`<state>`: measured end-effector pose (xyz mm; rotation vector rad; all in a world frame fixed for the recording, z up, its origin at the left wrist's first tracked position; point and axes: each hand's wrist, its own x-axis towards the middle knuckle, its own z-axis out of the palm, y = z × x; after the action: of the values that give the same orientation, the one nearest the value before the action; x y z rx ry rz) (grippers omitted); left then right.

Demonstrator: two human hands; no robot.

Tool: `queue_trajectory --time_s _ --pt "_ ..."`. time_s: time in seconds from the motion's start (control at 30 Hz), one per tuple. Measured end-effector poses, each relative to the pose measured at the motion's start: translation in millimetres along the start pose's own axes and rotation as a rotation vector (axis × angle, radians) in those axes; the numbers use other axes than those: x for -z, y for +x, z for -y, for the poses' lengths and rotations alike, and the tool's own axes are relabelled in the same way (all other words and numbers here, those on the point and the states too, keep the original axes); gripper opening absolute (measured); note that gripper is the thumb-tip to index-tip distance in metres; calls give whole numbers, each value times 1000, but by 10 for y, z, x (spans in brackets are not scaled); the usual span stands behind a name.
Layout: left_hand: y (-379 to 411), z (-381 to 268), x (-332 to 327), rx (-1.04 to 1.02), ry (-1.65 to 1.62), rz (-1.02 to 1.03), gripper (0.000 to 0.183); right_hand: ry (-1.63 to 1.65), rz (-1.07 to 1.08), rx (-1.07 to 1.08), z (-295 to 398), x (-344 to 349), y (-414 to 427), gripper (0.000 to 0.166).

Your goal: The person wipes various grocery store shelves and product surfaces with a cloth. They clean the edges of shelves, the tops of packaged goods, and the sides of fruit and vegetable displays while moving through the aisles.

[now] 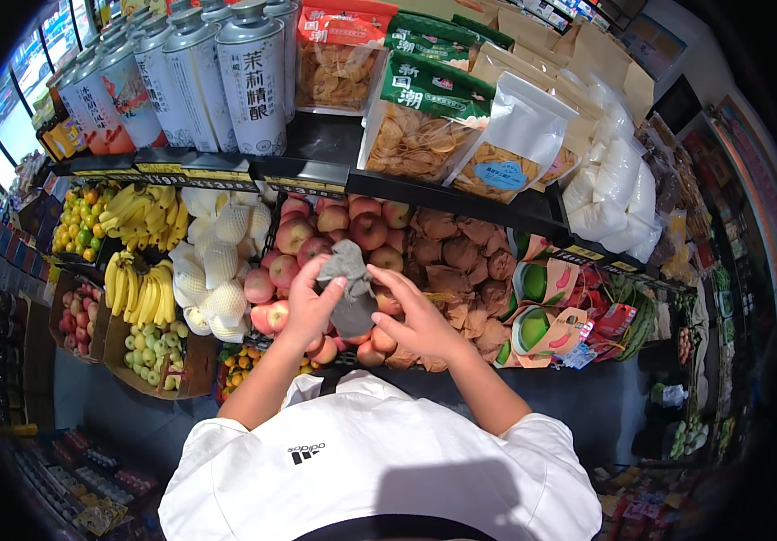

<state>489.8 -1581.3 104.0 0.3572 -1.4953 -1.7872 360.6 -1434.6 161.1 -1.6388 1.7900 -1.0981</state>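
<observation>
A crumpled dark grey cloth [353, 294] is in my left hand [312, 297], its upper part pinched with the thumb on top. Its lower part hangs down over the apples. My right hand [415, 314] is at the cloth's right edge, with thumb and fingers spread apart. The fingertips come close to the cloth; whether they touch it is hard to see. Beneath both hands lies a heap of red apples [369, 230]. Just right of them are fruits wrapped in brown paper [459, 253].
To the left are foam-netted fruits [216, 260], bananas [138, 287] and a cardboard box [199, 365] of green fruit. A black shelf edge [429, 189] crosses above the apples, bearing metal cans [251, 81] and bagged snacks [422, 128]. Packaged green fruits [535, 328] sit at right.
</observation>
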Motion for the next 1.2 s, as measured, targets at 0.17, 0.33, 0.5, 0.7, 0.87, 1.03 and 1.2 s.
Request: queue_trajectory --time_s 0.17,0.33,0.5,0.7,0.87,1.03,1.2 --pt "438 -622 75 -713 454 -426 22 43 56 131 48 15 315 46" --pt "1514 -1141 -35 -943 1033 -240 34 9 187 272 -20 -250 406 30" --pt "2324 -808 -75 -635 1340 43 33 108 217 224 -101 -264 334 27" --pt "2449 -300 -22 -288 1548 305 46 195 123 92 -254 -134 180 24" --pt "2348 -537 -47 -208 1442 430 35 195 53 29 -383 -172 24 25" --pt "2195 -636 15 -231 1330 454 35 299 -68 -45 -516 -309 -130 23" --pt "2140 -588 24 -248 1164 391 33 222 -29 -28 -434 -314 -196 23"
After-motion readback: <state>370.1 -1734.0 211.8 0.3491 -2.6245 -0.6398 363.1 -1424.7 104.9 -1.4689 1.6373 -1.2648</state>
